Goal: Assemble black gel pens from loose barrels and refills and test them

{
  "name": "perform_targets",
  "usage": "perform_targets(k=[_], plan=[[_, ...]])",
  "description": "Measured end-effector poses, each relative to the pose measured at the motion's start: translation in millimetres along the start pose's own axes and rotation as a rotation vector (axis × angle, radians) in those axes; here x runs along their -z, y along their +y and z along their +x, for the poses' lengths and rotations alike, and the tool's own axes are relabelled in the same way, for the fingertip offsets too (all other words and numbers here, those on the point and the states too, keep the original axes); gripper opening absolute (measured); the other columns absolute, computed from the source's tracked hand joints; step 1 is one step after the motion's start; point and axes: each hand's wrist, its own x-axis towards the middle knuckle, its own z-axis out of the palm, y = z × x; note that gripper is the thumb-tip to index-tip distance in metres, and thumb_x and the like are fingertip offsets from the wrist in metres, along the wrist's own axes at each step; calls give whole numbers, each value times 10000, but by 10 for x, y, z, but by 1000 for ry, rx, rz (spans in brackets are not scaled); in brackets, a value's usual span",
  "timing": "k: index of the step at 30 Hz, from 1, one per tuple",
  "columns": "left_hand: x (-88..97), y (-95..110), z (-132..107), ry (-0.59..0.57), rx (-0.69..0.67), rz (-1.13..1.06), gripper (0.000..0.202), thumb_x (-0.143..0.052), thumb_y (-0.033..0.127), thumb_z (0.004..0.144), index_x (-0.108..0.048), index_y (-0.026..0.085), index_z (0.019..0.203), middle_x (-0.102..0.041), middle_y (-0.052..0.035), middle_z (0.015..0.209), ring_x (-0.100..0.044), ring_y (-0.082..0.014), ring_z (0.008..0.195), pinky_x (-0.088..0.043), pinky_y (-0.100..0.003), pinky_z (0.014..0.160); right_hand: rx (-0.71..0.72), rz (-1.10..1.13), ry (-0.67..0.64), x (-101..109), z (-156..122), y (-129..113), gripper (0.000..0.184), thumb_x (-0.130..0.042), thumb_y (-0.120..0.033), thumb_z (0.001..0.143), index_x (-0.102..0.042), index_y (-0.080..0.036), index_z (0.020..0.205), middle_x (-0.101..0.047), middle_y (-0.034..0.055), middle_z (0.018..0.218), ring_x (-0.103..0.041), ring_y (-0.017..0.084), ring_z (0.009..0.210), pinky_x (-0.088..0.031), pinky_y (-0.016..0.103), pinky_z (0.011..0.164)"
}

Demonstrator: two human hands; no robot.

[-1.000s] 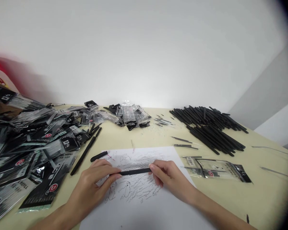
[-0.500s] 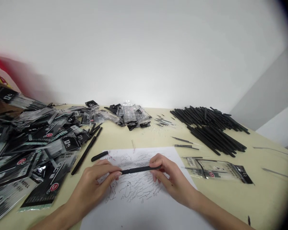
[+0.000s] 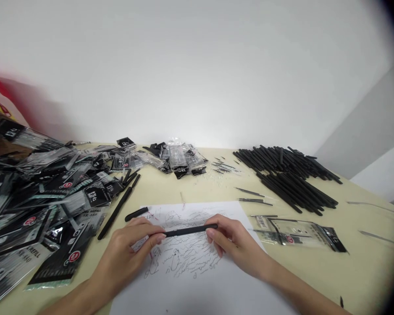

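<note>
Gripping a matte black pen barrel (image 3: 190,230) level between both hands, the person is working over a sheet of sketched paper (image 3: 197,297), as the head view shows. The left hand (image 3: 126,249) is pinching the barrel's left end, its fingers (image 3: 157,236) closed firmly around it. The right hand (image 3: 234,245) is curled around the other end, its fingers (image 3: 210,234) shut on the barrel, with the tip poking just past them. The barrel is lying across the middle of the sheet and appears to be held clear of it. This two-ended pinch seems well judged, since it is keeping the barrel straight and steady.

Around the sheet, the cream counter (image 3: 348,271) is carrying a heap of black refill packets (image 3: 46,205) on the left. A short black pen part (image 3: 136,213) and a long black pen (image 3: 118,213) are lying just beside the paper. Bundled black barrels (image 3: 292,183) are lying toward the far right, and a clear refill packet (image 3: 298,236) is resting nearer the right hand.
</note>
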Motion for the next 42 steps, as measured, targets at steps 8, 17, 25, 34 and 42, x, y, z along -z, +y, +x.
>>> perform_targets(k=[8,17,25,34,42], plan=[[8,27,17,-36,28,-25,158,-534,250,823,-665,199,751,-637,3,639,-580,-139,661,-462,-226,630,63,0,71,19,-4,94,173,-476,-322,885,-543,-185,968,-490,-25,625,-492,109,545,-401,247,546],[20,37,32,-95,83,-37,192,-512,269,839,-649,197,726,-631,12,644,-578,-134,656,-443,-220,625,-62,217,-91,15,7,47,291,-454,-403,891,-468,-184,1082,-555,-29,663,-478,62,433,-369,201,456],[-1,12,19,-88,68,-46,173,-525,265,833,-669,192,770,-641,-5,646,-577,-146,668,-451,-234,629,-57,208,-75,0,22,86,317,-438,-439,891,-546,-144,934,-590,2,679,-450,45,407,-319,189,422],[7,50,28,-106,61,-35,229,-490,272,848,-661,186,723,-629,-9,627,-576,-145,648,-446,-231,618,-8,139,14,11,12,104,263,-498,-393,872,-573,-167,984,-578,-12,620,-495,86,486,-405,248,535],[17,60,32,-152,107,-37,297,-452,293,866,-629,186,652,-619,-3,629,-573,-143,656,-438,-235,637,49,135,42,24,10,118,172,-532,-326,860,-579,-180,938,-572,9,757,-508,79,512,-439,254,542]])
